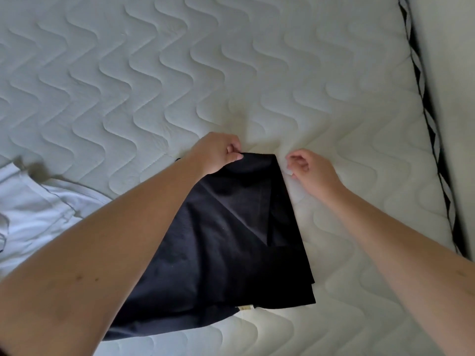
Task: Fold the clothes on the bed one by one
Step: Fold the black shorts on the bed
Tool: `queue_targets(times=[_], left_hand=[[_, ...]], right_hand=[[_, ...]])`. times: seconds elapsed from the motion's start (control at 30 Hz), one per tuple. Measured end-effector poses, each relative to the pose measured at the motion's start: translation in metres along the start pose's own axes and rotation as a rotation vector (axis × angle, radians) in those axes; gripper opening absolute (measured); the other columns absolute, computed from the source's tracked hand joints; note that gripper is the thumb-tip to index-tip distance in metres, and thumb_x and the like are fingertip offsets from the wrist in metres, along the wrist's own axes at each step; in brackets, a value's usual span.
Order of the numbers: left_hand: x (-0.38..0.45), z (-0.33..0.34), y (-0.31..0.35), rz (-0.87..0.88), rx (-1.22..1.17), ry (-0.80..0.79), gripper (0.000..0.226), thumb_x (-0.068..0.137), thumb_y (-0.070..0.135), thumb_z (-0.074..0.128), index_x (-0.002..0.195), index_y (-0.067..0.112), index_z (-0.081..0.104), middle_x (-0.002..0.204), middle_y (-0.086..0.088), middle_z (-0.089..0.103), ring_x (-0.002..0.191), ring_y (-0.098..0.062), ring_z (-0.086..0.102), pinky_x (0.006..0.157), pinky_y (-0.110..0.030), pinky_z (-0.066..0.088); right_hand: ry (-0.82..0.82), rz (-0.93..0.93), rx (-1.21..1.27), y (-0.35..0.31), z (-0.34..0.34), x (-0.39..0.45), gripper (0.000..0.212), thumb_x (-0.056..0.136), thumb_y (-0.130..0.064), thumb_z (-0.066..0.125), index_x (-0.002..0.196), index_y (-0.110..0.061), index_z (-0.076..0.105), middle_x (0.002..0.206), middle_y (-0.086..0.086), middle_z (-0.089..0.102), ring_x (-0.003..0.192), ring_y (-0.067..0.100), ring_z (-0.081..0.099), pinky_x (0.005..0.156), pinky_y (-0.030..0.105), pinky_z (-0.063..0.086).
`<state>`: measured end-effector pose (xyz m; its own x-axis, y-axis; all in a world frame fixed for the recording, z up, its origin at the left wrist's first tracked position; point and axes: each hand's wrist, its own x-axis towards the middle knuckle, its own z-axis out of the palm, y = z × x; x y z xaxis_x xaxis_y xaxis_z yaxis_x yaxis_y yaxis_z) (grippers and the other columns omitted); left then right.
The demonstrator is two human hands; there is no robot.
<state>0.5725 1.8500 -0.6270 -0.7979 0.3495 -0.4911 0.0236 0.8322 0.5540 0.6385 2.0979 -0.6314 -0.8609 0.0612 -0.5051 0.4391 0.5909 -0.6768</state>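
Observation:
A black garment lies folded into a long panel on the white quilted mattress, with a small pale label at its near edge. My left hand pinches the far left corner of the black garment between thumb and fingers. My right hand hovers just right of the far right corner, fingers loosely curled, holding nothing and apart from the cloth. My left forearm covers the garment's left side.
A white garment with dark trim lies rumpled at the left edge of the bed. The mattress's right edge with black-and-white piping runs along a pale wall.

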Motion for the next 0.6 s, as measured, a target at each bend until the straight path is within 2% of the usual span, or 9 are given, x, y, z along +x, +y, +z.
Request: queue_targets(times=[0.1,0.17,0.2,0.27,0.37,0.47,0.53,0.6], left_hand=[[0.006,-0.003,0.001,0.008,-0.06,0.007,0.015,0.091,0.038,0.064,0.097,0.024,0.066,0.087,0.011,0.063,0.078,-0.005,0.058,0.074,-0.023,0.047],[0.005,-0.013,-0.006,0.0,-0.027,-0.07,0.02,0.087,0.045,0.065,0.097,0.028,0.065,0.088,0.013,0.064,0.083,-0.007,0.059,0.079,-0.026,0.046],[0.003,-0.02,-0.012,-0.007,0.048,-0.133,0.023,0.085,0.049,0.067,0.097,0.03,0.064,0.088,0.014,0.065,0.086,-0.008,0.059,0.083,-0.028,0.045],[-0.002,-0.032,-0.023,-0.006,0.252,-0.236,0.026,0.083,0.052,0.068,0.098,0.032,0.064,0.09,0.017,0.064,0.09,-0.011,0.057,0.09,-0.035,0.041],[-0.009,-0.042,-0.038,0.011,0.389,-0.289,0.026,0.085,0.047,0.068,0.104,0.03,0.064,0.096,0.014,0.056,0.096,-0.014,0.053,0.094,-0.037,0.038],[-0.014,-0.039,-0.045,0.069,0.44,-0.224,0.023,0.09,0.038,0.065,0.109,0.026,0.062,0.099,0.009,0.05,0.098,-0.016,0.051,0.088,-0.032,0.034],[-0.017,-0.034,-0.048,0.072,0.39,-0.169,0.017,0.092,0.034,0.062,0.107,0.025,0.063,0.1,0.007,0.053,0.098,-0.017,0.053,0.089,-0.032,0.037],[-0.022,-0.029,-0.05,0.047,0.316,-0.096,0.014,0.097,0.031,0.056,0.103,0.022,0.064,0.097,0.008,0.054,0.096,-0.018,0.056,0.091,-0.035,0.04]], right_hand=[[-0.038,-0.053,-0.034,-0.011,0.01,0.003,0.043,0.087,-0.045,0.067,0.123,-0.023,0.058,0.102,-0.007,0.066,0.092,0.013,0.062,0.081,0.025,0.047],[-0.069,-0.162,-0.168,-0.019,0.019,0.007,0.061,0.08,-0.051,0.074,0.13,-0.021,0.055,0.111,-0.006,0.064,0.097,0.014,0.059,0.088,0.029,0.046],[-0.07,-0.192,-0.228,-0.023,0.024,0.01,0.063,0.079,-0.051,0.075,0.13,-0.02,0.055,0.115,-0.003,0.064,0.103,0.016,0.058,0.093,0.033,0.045],[-0.054,-0.228,-0.325,-0.028,0.031,0.015,0.054,0.081,-0.047,0.074,0.126,-0.021,0.059,0.118,-0.002,0.064,0.11,0.02,0.057,0.097,0.037,0.043],[0.055,-0.28,-0.387,-0.03,0.033,0.02,0.026,0.089,-0.032,0.068,0.11,-0.018,0.068,0.103,0.0,0.068,0.098,0.023,0.062,0.087,0.035,0.046],[0.201,-0.265,-0.343,-0.024,0.026,0.017,0.016,0.093,-0.028,0.064,0.1,-0.015,0.071,0.091,0.001,0.065,0.083,0.022,0.061,0.079,0.035,0.047],[0.276,-0.203,-0.232,-0.022,0.023,0.011,0.016,0.095,-0.031,0.059,0.099,-0.017,0.067,0.088,-0.004,0.061,0.077,0.016,0.059,0.073,0.028,0.046],[0.267,-0.137,-0.13,-0.023,0.027,0.002,0.021,0.096,-0.039,0.055,0.102,-0.02,0.063,0.083,-0.011,0.061,0.075,0.009,0.059,0.067,0.021,0.044]])
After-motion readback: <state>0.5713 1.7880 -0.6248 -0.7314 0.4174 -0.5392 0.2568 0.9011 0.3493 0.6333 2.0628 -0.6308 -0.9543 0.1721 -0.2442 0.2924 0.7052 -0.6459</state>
